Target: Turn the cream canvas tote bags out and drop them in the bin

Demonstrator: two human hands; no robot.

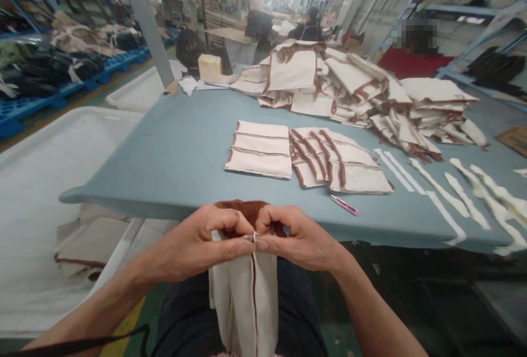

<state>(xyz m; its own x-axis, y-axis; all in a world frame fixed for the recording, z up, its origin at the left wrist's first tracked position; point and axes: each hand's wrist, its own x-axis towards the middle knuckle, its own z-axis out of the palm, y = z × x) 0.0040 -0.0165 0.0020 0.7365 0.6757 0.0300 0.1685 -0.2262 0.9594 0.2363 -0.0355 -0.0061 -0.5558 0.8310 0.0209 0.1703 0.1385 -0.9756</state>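
Both my hands pinch the upper edge of a cream fabric piece with brown trim [242, 302], which hangs down in front of my lap. My left hand [206, 241] is closed on it from the left, thumb along the top. From the other side my right hand [294, 236] grips the same edge, and the two thumbs nearly meet at a dark seam. Brown cloth shows behind my fingers. Past my hands, on the table, lie a flat cream panel [260, 149] and a fanned stack of brown-edged panels [354, 165].
A big heap of cream pieces [292, 71] covers the back of the blue-grey table [164, 148]. A pink cutter [344, 205] lies near the front edge, with several white strips [440, 187] to its right. White bins [61, 143] stand at left. People are farther back.
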